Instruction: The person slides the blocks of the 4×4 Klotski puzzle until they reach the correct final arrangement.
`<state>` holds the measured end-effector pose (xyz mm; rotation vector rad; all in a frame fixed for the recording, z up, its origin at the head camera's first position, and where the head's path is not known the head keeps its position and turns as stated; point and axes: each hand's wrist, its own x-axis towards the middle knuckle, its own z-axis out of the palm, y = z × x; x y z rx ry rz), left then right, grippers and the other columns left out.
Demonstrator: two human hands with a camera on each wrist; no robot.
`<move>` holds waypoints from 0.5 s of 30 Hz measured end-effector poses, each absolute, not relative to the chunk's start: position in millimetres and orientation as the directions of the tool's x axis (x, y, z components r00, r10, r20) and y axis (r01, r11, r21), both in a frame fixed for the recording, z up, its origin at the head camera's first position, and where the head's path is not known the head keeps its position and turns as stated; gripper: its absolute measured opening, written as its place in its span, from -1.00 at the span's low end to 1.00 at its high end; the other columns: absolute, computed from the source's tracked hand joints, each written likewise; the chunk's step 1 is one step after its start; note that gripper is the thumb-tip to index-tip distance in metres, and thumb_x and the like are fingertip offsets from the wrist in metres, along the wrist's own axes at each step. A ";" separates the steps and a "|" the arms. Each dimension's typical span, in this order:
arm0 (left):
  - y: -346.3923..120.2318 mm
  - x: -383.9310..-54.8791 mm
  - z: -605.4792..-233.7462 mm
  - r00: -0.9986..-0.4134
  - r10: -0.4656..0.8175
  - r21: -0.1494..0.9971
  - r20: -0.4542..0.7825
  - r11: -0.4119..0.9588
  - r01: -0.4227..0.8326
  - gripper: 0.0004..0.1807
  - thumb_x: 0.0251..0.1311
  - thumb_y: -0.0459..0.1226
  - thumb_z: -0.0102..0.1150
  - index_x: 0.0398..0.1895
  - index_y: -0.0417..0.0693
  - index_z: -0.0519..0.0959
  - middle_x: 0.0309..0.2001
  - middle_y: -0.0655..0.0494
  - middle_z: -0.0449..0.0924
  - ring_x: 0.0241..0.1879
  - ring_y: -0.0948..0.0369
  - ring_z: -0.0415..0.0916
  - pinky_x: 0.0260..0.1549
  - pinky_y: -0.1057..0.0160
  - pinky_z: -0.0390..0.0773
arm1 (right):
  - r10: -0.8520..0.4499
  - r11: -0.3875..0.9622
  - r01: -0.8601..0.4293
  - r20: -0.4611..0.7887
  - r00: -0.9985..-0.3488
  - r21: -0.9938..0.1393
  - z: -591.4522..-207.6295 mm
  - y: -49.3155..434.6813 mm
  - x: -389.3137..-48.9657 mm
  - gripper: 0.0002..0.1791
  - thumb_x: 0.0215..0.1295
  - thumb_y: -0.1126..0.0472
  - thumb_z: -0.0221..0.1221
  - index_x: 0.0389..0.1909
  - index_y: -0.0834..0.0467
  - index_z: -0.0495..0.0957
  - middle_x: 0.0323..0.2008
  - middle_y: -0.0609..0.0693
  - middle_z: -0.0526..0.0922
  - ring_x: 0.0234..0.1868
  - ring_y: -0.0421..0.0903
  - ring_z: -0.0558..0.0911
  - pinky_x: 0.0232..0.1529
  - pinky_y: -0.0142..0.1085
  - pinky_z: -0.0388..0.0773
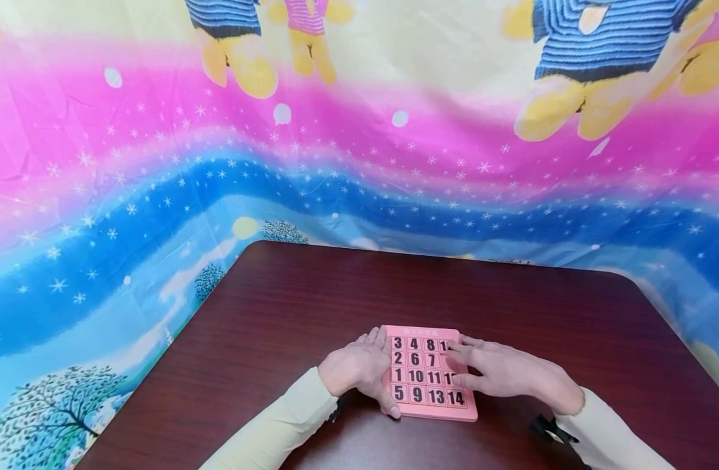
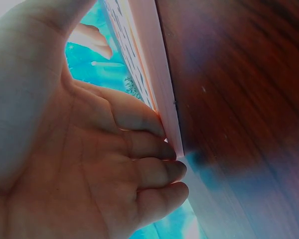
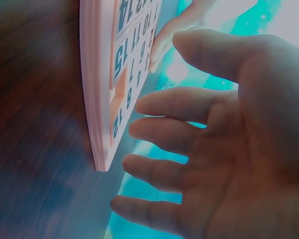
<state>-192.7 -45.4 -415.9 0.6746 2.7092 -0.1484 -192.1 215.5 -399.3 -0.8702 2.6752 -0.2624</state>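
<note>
A pink number slide puzzle (image 1: 420,409) lies flat on the dark wood table, with black-numbered tiles in a square grid. Its vacant slot is in the right column, between the tiles marked 12 and 15, seen in the right wrist view. My left hand (image 1: 362,367) rests against the puzzle's left side, its thumb at the near left corner and its fingertips touching the edge. Over the right column hovers my right hand (image 1: 503,369), fingers extended and spread. Its fingertips (image 3: 144,105) appear just above the tiles; contact is hard to tell.
The dark brown table (image 1: 312,294) stretches beyond the puzzle to rounded far corners. Behind it hangs a colourful cloth (image 1: 359,150) with snowflakes and bear figures. Dark straps, one with a buckle (image 1: 553,431), sit at the wrists below the pale sleeves.
</note>
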 end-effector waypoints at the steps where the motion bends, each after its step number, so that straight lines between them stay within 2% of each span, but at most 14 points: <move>1: -45.5 -192.8 -416.0 -0.828 0.437 -0.020 -0.352 0.881 0.474 0.48 -0.36 0.46 0.37 0.54 -0.22 0.00 0.58 -0.16 -0.12 0.56 0.01 -0.09 0.53 0.15 0.06 | -0.593 0.802 -0.535 -0.240 -0.769 -0.266 -400.0 215.1 -193.8 -0.36 0.35 -0.13 0.16 0.36 0.10 0.41 0.42 0.16 0.34 0.49 0.19 0.22 0.35 0.13 0.35; 8: -45.6 -192.0 -415.6 -0.829 0.433 -0.002 -0.353 0.886 0.463 0.50 -0.39 0.45 0.40 0.54 -0.22 -0.01 0.58 -0.15 -0.13 0.57 0.01 -0.11 0.53 0.15 0.06 | -0.569 0.818 -0.508 -0.246 -0.785 -0.269 -406.5 212.9 -204.9 -0.31 0.37 -0.14 0.13 0.38 0.17 0.36 0.46 0.14 0.27 0.52 0.20 0.15 0.43 0.12 0.25; 15: -45.9 -192.7 -415.8 -0.830 0.433 -0.005 -0.351 0.886 0.464 0.49 -0.38 0.45 0.40 0.54 -0.22 0.00 0.58 -0.15 -0.12 0.57 0.02 -0.10 0.53 0.15 0.06 | -0.557 0.827 -0.495 -0.266 -0.787 -0.266 -411.7 213.2 -208.6 -0.33 0.37 -0.13 0.14 0.37 0.16 0.38 0.46 0.13 0.28 0.51 0.19 0.19 0.41 0.11 0.28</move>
